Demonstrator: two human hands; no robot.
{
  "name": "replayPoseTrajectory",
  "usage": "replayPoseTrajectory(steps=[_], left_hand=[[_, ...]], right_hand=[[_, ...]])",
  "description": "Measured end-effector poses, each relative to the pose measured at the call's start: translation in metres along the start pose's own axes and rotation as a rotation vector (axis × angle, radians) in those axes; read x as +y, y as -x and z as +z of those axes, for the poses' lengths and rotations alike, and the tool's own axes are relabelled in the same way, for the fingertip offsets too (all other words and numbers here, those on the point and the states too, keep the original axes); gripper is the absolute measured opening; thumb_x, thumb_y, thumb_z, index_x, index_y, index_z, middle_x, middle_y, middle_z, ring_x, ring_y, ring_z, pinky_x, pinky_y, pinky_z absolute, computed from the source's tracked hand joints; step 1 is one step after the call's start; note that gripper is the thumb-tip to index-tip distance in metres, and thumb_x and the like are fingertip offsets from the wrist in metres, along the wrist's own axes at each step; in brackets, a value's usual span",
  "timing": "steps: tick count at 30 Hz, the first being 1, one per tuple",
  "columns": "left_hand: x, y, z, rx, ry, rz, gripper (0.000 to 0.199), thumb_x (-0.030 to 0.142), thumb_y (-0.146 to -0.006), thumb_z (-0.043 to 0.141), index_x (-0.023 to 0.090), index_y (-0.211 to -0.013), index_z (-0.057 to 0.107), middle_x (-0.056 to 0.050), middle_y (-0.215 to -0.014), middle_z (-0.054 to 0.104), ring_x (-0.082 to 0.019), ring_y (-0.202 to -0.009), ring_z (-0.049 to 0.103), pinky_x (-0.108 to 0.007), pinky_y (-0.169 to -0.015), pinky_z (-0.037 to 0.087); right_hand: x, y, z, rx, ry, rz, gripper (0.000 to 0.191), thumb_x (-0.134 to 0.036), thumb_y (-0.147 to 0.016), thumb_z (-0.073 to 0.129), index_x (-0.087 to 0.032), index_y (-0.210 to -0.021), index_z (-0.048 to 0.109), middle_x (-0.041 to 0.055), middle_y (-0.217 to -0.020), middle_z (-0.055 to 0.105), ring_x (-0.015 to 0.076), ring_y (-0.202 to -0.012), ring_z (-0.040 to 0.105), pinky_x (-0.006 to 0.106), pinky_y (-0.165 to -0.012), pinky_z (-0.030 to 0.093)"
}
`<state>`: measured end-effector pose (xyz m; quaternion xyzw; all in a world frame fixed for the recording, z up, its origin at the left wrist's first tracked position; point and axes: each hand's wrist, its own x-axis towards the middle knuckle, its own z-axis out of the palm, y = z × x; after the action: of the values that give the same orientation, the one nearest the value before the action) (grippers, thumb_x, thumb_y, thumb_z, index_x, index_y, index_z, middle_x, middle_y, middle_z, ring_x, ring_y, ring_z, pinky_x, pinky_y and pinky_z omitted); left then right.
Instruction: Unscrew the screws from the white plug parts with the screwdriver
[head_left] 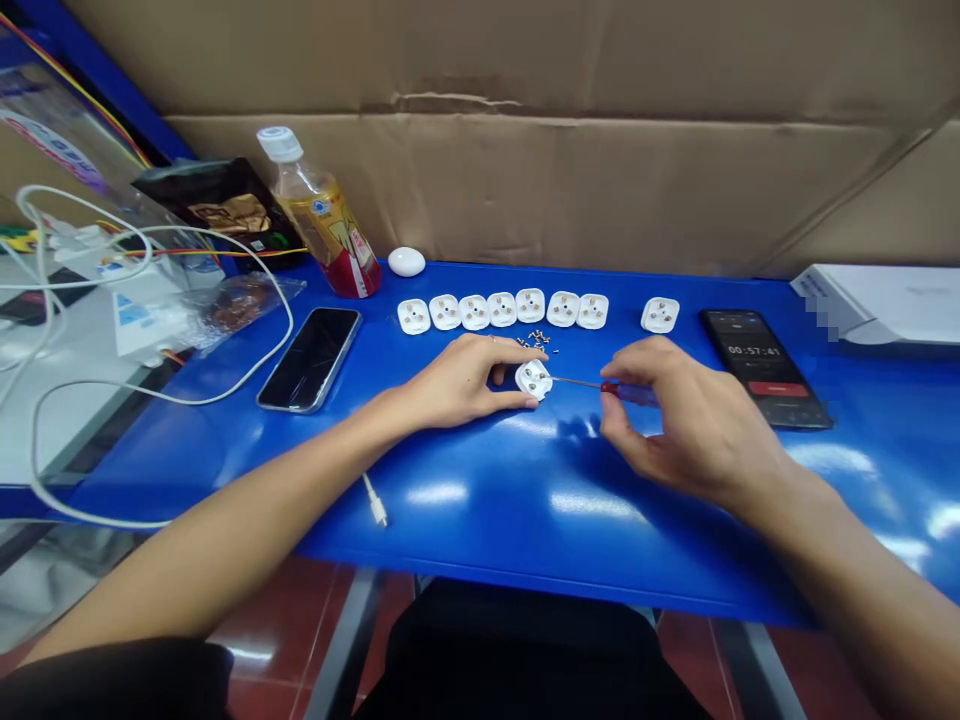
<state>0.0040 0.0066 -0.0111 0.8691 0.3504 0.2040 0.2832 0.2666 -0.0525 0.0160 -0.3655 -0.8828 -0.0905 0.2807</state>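
Between thumb and fingers, my left hand [469, 380] holds a white plug part [534, 380] with metal pieces in it, low over the blue table. My right hand [686, 415] grips the handle of a screwdriver [577, 382], whose thin shaft points left, its tip at the plug part. Just behind the part lies a small pile of screws [535, 340]. Several similar white plug parts [502, 309] stand in a row farther back, and another white part [661, 315] lies apart to their right.
On the blue table [465, 520] are a phone [311, 358] at left, a timer phone [765, 365] at right, a bottle [326, 225], a white oval object [406, 262] and a cable connector [376, 508]. A white box [892, 300] sits back right; cardboard [525, 190] stands behind.
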Motion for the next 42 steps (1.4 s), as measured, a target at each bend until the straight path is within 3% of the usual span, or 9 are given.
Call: replayPoseTrajectory(steps=[2,6,11,17,22,27,33,38,42], left_hand=[[-0.0003,0.0001,0.0,0.001,0.003,-0.001,0.055,0.044,-0.09,0.081,0.018,-0.138,0.072,-0.006,-0.104,0.077,-0.016,-0.079,0.063,-0.028,-0.072,0.044],[-0.0004,0.0003,0.0002,0.0,0.007,-0.008,0.054,0.045,-0.091,0.08,0.02,-0.138,0.071,-0.007,-0.11,0.077,-0.017,-0.081,0.065,-0.028,-0.073,0.045],[0.0002,0.0006,0.0,0.005,0.014,-0.008,0.054,0.043,-0.09,0.081,0.018,-0.137,0.072,-0.009,-0.114,0.078,-0.018,-0.086,0.067,-0.028,-0.075,0.047],[0.0002,0.0,-0.0004,-0.001,0.016,-0.007,0.054,0.044,-0.091,0.08,0.019,-0.138,0.071,-0.008,-0.112,0.078,-0.017,-0.083,0.065,-0.028,-0.074,0.047],[0.0001,0.0,-0.0001,0.004,0.022,-0.001,0.054,0.043,-0.09,0.081,0.018,-0.138,0.071,-0.008,-0.115,0.078,-0.017,-0.084,0.066,-0.028,-0.074,0.047],[0.0006,0.0006,-0.0009,-0.003,0.012,-0.013,0.054,0.043,-0.091,0.08,0.018,-0.138,0.071,-0.008,-0.117,0.078,-0.018,-0.087,0.067,-0.029,-0.075,0.048],[0.0005,0.0001,-0.0004,0.005,0.009,-0.006,0.054,0.045,-0.091,0.08,0.019,-0.137,0.071,-0.008,-0.113,0.078,-0.017,-0.081,0.064,-0.028,-0.073,0.047],[-0.0004,0.0001,0.0,0.0,0.013,-0.015,0.055,0.045,-0.091,0.08,0.019,-0.139,0.07,-0.008,-0.114,0.078,-0.018,-0.084,0.066,-0.028,-0.074,0.047],[-0.001,0.0003,-0.0001,-0.005,0.014,-0.015,0.055,0.046,-0.091,0.079,0.019,-0.138,0.071,-0.008,-0.112,0.077,-0.017,-0.081,0.064,-0.028,-0.074,0.047]], right_hand=[[-0.0014,-0.0006,-0.001,-0.008,-0.002,-0.003,0.024,-0.024,-0.097,0.06,-0.016,-0.12,0.056,0.0133,-0.11,0.077,0.0245,-0.084,0.078,0.033,-0.06,0.055],[-0.0024,-0.0009,-0.0013,0.019,0.122,0.03,0.021,-0.026,-0.101,0.061,-0.016,-0.119,0.059,0.0063,-0.087,0.078,0.023,-0.068,0.075,0.033,-0.05,0.046],[-0.001,-0.0003,-0.0005,0.019,0.016,-0.04,0.018,-0.016,-0.095,0.06,-0.019,-0.113,0.058,0.0095,-0.104,0.077,0.0237,-0.088,0.076,0.034,-0.07,0.057],[-0.0007,0.0009,0.001,0.003,0.025,0.057,0.013,-0.025,-0.1,0.061,-0.02,-0.112,0.059,0.006,-0.09,0.077,0.0212,-0.071,0.074,0.034,-0.059,0.052],[0.0011,0.0001,0.0012,0.022,-0.036,0.013,0.018,-0.016,-0.093,0.062,-0.019,-0.11,0.059,0.0086,-0.101,0.076,0.0233,-0.085,0.075,0.035,-0.069,0.058],[0.0008,0.0003,0.0007,0.027,0.054,0.035,0.007,-0.022,-0.099,0.061,-0.018,-0.105,0.063,0.0052,-0.082,0.075,0.0211,-0.066,0.072,0.034,-0.057,0.052],[-0.0012,0.0014,0.0011,0.04,-0.008,0.084,0.025,-0.019,-0.091,0.065,-0.02,-0.116,0.062,0.0069,-0.097,0.078,0.023,-0.079,0.076,0.034,-0.065,0.058],[0.0002,0.0013,0.0003,0.012,0.023,0.075,0.018,-0.025,-0.1,0.062,-0.017,-0.115,0.062,0.0057,-0.086,0.077,0.0212,-0.069,0.075,0.032,-0.058,0.053],[0.0022,0.0002,0.0003,0.013,-0.033,0.035,0.019,-0.016,-0.094,0.06,-0.016,-0.114,0.062,0.0098,-0.097,0.076,0.0235,-0.08,0.074,0.036,-0.067,0.057]])
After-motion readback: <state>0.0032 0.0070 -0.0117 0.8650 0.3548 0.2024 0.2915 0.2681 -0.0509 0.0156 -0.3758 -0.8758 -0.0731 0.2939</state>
